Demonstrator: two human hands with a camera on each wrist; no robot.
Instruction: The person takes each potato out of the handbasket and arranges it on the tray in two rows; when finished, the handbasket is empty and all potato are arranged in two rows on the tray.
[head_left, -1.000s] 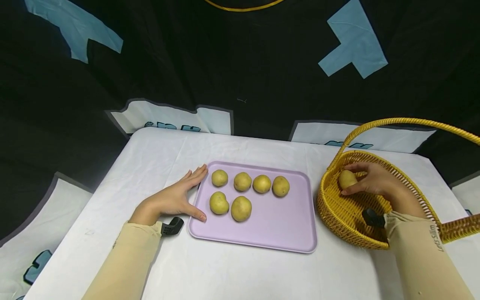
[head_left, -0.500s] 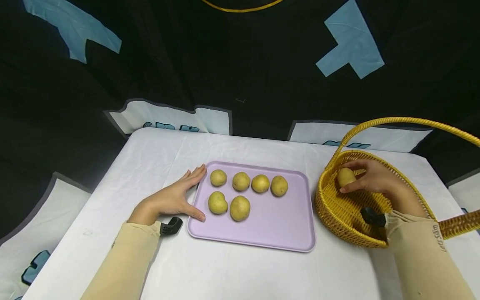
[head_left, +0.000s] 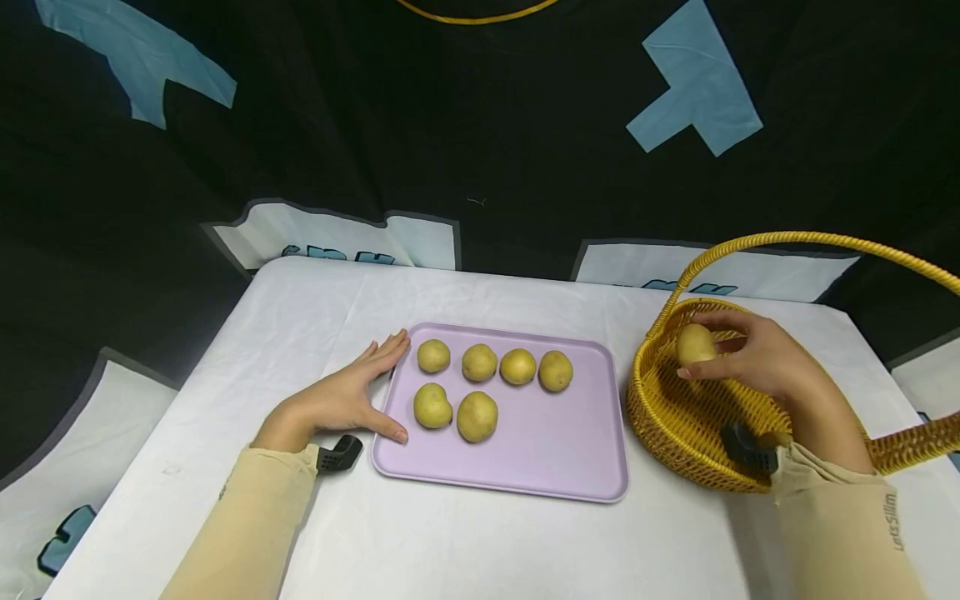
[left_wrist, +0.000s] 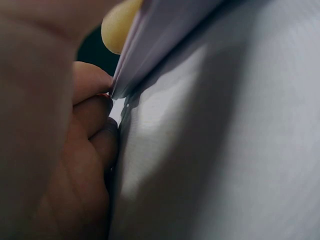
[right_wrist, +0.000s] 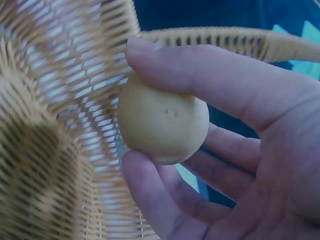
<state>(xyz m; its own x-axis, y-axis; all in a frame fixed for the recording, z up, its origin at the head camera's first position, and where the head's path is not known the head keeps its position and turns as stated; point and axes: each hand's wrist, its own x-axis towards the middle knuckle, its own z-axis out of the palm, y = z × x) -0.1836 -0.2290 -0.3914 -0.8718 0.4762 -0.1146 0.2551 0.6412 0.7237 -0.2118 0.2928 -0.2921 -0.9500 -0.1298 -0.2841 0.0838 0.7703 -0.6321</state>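
In the head view my right hand [head_left: 761, 358] pinches a potato [head_left: 695, 343] between thumb and fingers, over the inside of the yellow wicker basket [head_left: 645, 408]. Up close in the right wrist view, the held potato [right_wrist: 162, 122] is round and pale, with the basket's woven wall behind it. My left hand [head_left: 341, 396] rests with spread fingers along the left rim of a lilac tray [head_left: 555, 442], its thumb on the near part of that rim. Several potatoes [head_left: 477, 417] lie on the tray in two rows. The left wrist view shows fingers touching the tray's edge [left_wrist: 150, 55].
A tall arched handle [head_left: 795, 239] spans the basket above my right hand. Both stand on a white-covered table [head_left: 480, 542], the basket to the right of the tray. Behind the table hangs a black cloth [head_left: 480, 125] with blue shapes. A brownish patch beside my right wrist is unclear.
My right hand has lifted slightly inside the basket with the potato, and its wrist has turned a little. My left hand and the tray potatoes keep their places; the view shifts slightly.
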